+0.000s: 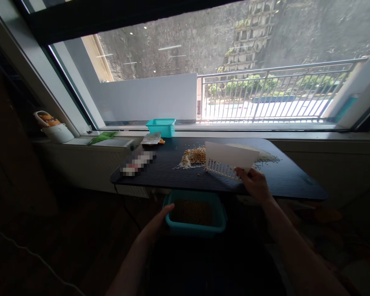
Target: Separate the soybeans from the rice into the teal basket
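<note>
My right hand [255,184] grips the near corner of a white slotted scoop [230,159], which stands on edge on the dark table [290,181]. Just behind and left of the scoop lies a pile of beans mixed with rice [193,157]. More rice [267,156] is spread to the scoop's right. My left hand [160,220] holds the left rim of a teal tub [195,228], which it keeps below the table's front edge. The tub has brown beans in it.
A second teal tub [161,127] sits on the window sill beside a flat packet [151,139]. A blurred-out item [138,163] lies at the table's left. A white pot [56,130] stands on the far left ledge. A white cable [27,255] crosses the floor.
</note>
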`<act>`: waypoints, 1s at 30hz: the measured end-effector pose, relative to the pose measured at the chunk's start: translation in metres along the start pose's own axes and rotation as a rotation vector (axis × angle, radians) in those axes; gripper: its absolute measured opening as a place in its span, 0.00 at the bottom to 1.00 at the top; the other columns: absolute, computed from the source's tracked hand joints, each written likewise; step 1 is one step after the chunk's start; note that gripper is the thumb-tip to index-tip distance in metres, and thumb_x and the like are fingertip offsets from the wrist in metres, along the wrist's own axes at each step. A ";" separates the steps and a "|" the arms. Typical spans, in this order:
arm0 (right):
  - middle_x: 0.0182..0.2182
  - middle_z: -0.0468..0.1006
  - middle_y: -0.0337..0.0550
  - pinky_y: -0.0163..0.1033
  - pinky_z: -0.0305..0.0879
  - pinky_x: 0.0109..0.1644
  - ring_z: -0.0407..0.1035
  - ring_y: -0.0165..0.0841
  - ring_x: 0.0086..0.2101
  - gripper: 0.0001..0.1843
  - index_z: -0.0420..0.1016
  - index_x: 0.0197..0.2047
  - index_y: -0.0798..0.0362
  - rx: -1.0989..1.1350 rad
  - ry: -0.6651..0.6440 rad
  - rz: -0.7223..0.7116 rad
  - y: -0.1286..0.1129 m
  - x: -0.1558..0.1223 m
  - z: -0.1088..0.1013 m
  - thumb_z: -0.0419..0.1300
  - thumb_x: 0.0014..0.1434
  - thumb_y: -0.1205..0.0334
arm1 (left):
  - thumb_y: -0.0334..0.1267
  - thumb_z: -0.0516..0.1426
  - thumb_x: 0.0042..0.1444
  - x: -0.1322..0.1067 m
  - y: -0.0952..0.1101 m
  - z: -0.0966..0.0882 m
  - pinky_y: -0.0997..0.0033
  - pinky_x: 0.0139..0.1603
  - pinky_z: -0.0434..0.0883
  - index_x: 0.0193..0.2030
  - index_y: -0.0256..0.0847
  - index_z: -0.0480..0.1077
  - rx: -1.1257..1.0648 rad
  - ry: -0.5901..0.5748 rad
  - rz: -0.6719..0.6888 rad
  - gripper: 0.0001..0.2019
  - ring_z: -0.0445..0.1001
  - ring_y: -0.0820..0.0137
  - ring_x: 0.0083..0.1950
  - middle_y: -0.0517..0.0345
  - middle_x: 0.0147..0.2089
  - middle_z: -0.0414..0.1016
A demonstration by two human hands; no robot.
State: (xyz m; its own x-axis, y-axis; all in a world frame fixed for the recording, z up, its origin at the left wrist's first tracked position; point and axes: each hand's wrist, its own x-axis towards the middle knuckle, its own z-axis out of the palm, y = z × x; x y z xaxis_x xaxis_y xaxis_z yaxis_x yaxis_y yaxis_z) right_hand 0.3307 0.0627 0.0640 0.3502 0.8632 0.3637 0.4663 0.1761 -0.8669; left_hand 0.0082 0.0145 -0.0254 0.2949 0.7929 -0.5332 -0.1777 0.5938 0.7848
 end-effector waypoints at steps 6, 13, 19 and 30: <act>0.19 0.74 0.42 0.37 0.63 0.29 0.67 0.33 0.24 0.17 0.73 0.20 0.54 0.033 0.009 0.021 -0.002 0.001 0.000 0.62 0.44 0.47 | 0.56 0.55 0.51 -0.001 0.000 0.000 0.55 0.45 0.71 0.60 0.42 0.62 0.014 0.006 -0.004 0.33 0.65 0.50 0.59 0.46 0.61 0.66; 0.22 0.75 0.46 0.43 0.64 0.32 0.71 0.43 0.28 0.17 0.71 0.23 0.51 -0.206 0.320 0.094 0.003 -0.023 -0.050 0.59 0.47 0.45 | 0.53 0.56 0.51 0.001 0.007 0.008 0.56 0.42 0.73 0.59 0.40 0.62 0.019 -0.038 0.008 0.31 0.70 0.53 0.54 0.46 0.56 0.70; 0.29 0.79 0.54 0.45 0.66 0.37 0.73 0.47 0.34 0.18 0.73 0.26 0.51 -0.412 0.267 -0.078 0.011 -0.075 -0.069 0.56 0.51 0.44 | 0.54 0.54 0.52 0.006 0.010 0.024 0.60 0.40 0.73 0.59 0.39 0.62 0.035 -0.101 -0.018 0.30 0.73 0.56 0.48 0.48 0.48 0.74; 0.33 0.81 0.48 0.40 0.69 0.36 0.74 0.42 0.34 0.16 0.79 0.35 0.51 -0.172 0.041 -0.197 -0.015 -0.094 -0.007 0.57 0.54 0.50 | 0.52 0.54 0.53 -0.002 0.010 0.025 0.57 0.42 0.72 0.59 0.37 0.63 0.009 -0.100 0.016 0.30 0.71 0.51 0.52 0.45 0.55 0.71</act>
State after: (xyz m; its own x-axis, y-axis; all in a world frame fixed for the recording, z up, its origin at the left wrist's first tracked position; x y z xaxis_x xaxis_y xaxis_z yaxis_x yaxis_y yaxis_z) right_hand 0.2966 -0.0247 0.0453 0.2696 0.7998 0.5363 0.6590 0.2529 -0.7084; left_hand 0.0294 0.0156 -0.0087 0.3846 0.7846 -0.4864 -0.1747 0.5792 0.7962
